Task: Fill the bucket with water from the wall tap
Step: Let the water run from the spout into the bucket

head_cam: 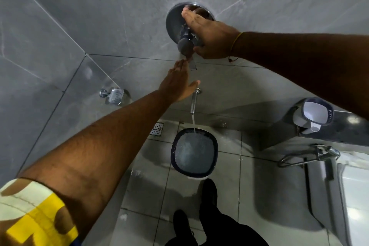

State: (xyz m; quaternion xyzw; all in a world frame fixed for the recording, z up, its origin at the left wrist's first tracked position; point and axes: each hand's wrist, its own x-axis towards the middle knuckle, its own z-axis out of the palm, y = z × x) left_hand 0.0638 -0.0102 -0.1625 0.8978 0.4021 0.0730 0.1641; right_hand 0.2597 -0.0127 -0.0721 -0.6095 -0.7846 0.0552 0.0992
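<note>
A white bucket with a dark blue rim (194, 151) stands on the tiled floor, holding foamy water close to its rim. A thin stream falls into it from the chrome spout (194, 102) on the grey wall. Above the spout sits a round chrome mixer valve (180, 26) with a knob. My right hand (207, 34) lies over the valve, fingers around its knob and lever. My left hand (177, 84) is flat and empty, fingers together, resting against the wall just left of the spout and below the knob.
A chrome soap dish (114, 96) hangs on the left wall. A floor drain (157, 129) lies left of the bucket. A white mug with a blue rim (315, 115) sits on a ledge at right, above a hand sprayer (319, 154). My dark-trousered legs (209, 215) stand behind the bucket.
</note>
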